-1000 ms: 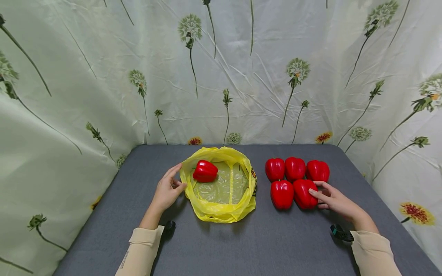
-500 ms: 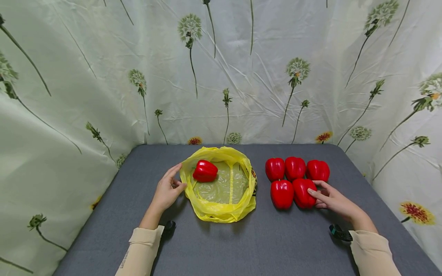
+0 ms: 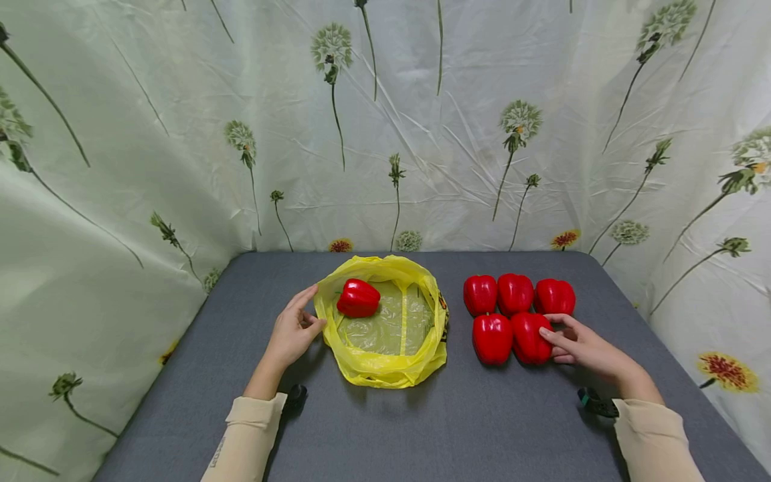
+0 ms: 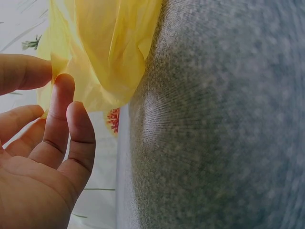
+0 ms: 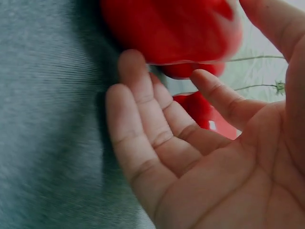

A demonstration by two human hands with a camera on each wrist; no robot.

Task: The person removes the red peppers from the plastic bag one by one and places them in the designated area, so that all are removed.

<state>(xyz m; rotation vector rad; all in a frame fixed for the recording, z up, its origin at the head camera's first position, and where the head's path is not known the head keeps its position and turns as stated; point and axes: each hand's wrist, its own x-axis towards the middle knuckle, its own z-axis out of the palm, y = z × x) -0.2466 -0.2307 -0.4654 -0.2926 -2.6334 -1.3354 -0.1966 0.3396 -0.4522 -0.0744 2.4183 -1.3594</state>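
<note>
A yellow plastic bag stands with its mouth open upward near the middle of the table, a red bell pepper lying inside it. At the bag's left rim, my left hand touches the plastic with thumb and index finger spread apart. My right hand holds the front right bell pepper, thumb on its upper face and fingers round its right side. That pepper still sits against its neighbours, one being the front left pepper. In the right wrist view, the held pepper hides part of the others.
Three more red bell peppers form the back row, the middle one close to its neighbours. A grey cloth covers the table. A pale curtain printed with dandelions hangs behind and along both sides.
The right hand and the pepper under it have shifted only very slightly. The left hand and the bag have stayed in place.
</note>
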